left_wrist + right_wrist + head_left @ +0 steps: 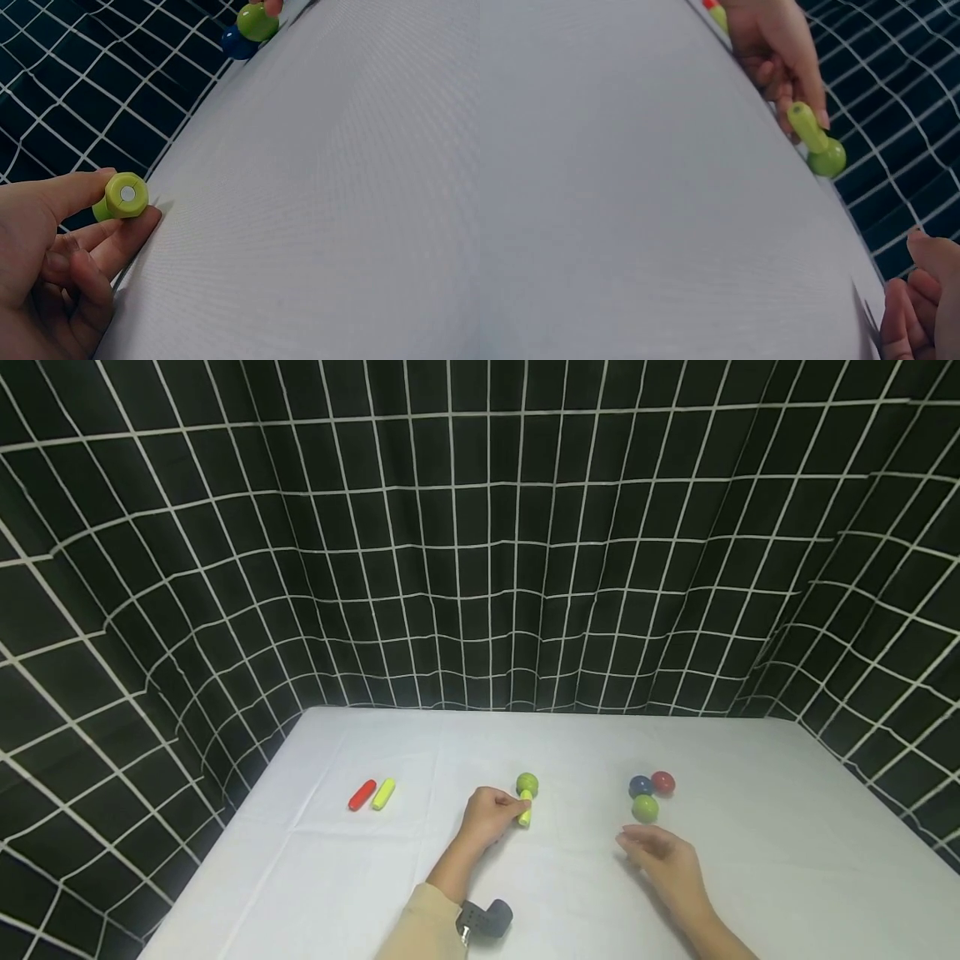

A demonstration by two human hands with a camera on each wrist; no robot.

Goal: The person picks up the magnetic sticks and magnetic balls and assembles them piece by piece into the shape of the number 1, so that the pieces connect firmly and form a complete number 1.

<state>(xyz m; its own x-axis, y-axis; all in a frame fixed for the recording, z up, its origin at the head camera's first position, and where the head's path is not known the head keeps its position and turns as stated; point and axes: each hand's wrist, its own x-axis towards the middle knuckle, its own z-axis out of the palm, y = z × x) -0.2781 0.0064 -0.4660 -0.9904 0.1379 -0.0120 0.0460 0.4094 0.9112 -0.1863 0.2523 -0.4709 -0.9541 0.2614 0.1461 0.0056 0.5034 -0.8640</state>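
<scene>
Head view: nearest on the white-covered table (337,893), a beige sleeve (423,931) and a grey wrist device (492,918) are seen on the left arm. The right hand (663,864) is held right of the table's midline; no object is gripped, the fingers being loosely bent and the thumb separated by a moderate gap. In this view a slight gap is seen to the near green ball (645,809).

Farther in, near the middle of the table, the held yellow stick (524,820) is pinched by its sides between thumb and fingers of the left hand (489,816). Its far end meets the joined green ball (527,783); whether fastened or merely touching cannot be told.

Toward the left edge, the red stick (362,795) and the loose yellow stick (383,794) are laid side by side. Right of the midline, the blue ball (641,787) and the red ball (663,782) are clustered beyond the near green ball.

Judgement: the pinch is best held light and the stick's axis aligned with the ball's centre, both ends clear of fingertips. Any ball should be taken from the cluster's near side, lest its neighbours be rolled.

Beyond the far edge, a dark gridded curtain (502,568) is hung.
</scene>
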